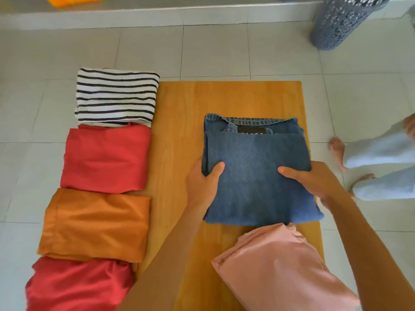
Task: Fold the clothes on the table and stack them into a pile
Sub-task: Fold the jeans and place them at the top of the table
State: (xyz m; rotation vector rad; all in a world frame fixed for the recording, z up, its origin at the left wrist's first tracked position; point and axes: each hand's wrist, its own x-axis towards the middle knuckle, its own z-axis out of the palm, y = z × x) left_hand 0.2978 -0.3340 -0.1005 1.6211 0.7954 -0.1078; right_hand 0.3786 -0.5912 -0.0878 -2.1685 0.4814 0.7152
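Folded blue jeans [256, 153] lie on the low wooden table [179, 135], waistband and dark label at the far edge. My left hand [202, 182] grips their left side, thumb on top. My right hand [314, 178] holds their right side, thumb on the denim. Along the table's left edge lies a row of folded clothes: a striped top [116, 97], a red garment [105, 158], an orange garment [96, 223] and another red garment [78, 286].
My knee in pink cloth [280, 268] covers the table's near right corner. Another person's feet and pale blue trousers [381, 162] are on the tiled floor to the right. A grey perforated basket [339, 21] stands at the back right.
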